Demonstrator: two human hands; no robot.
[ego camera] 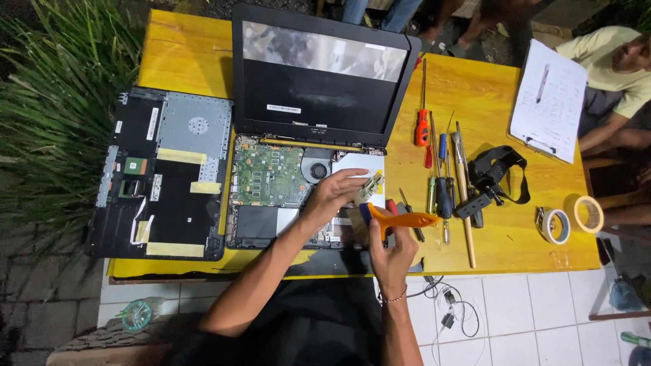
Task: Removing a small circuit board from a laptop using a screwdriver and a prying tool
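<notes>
An opened laptop (319, 81) lies on the yellow table (190, 54), its green mainboard (266, 173) and round fan (317, 169) exposed. My left hand (333, 194) is over the laptop's base and pinches a small circuit board (371, 186) at its fingertips. My right hand (391, 249) grips an orange-handled paintbrush (400, 219), with the bristles pointing left toward the small board.
The removed keyboard cover (159, 173) lies upside down at the left. Screwdrivers (441, 179), a brush (463, 190) and a black strap (495, 177) lie to the right, then two tape rolls (557, 226). A clipboard (548, 102) sits by a seated person (614, 74). Cables (451, 305) hang below.
</notes>
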